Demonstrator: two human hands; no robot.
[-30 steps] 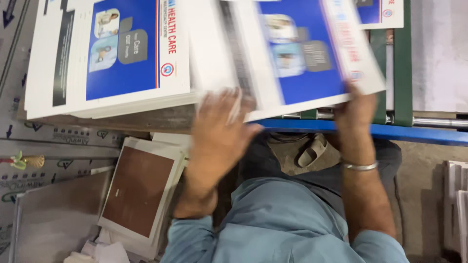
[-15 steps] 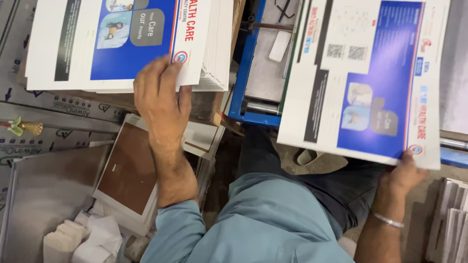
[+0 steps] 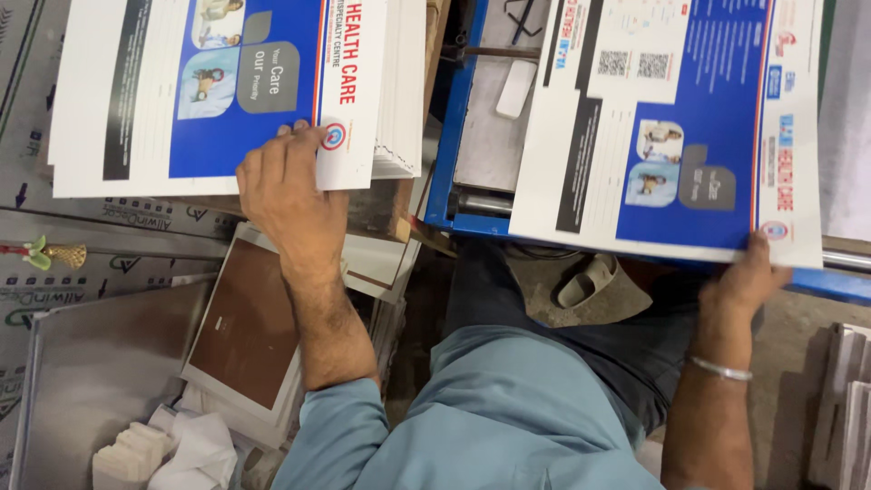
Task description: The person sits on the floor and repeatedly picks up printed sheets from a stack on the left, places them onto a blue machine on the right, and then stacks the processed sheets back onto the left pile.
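My left hand (image 3: 288,186) rests on the near right corner of a thick stack of white and blue printed sheets (image 3: 218,91), fingers curled over its edge. My right hand (image 3: 748,277), with a metal bangle at the wrist, grips the near edge of one printed sheet (image 3: 671,127). That sheet lies over a blue machine frame (image 3: 449,136) on the right. A grey flat bed of the machine shows between the stack and the single sheet.
A brown panel in a white frame (image 3: 245,327) lies below the stack. Left of it is a grey metal sheet (image 3: 100,372), with folded white cloths (image 3: 163,454) at its near end. A sandal (image 3: 590,281) shows on the floor. White stacks (image 3: 844,408) stand at the right edge.
The right hand has carried one sheet off the stack to the right and over the blue machine. The left hand has slid back to the stack's corner.
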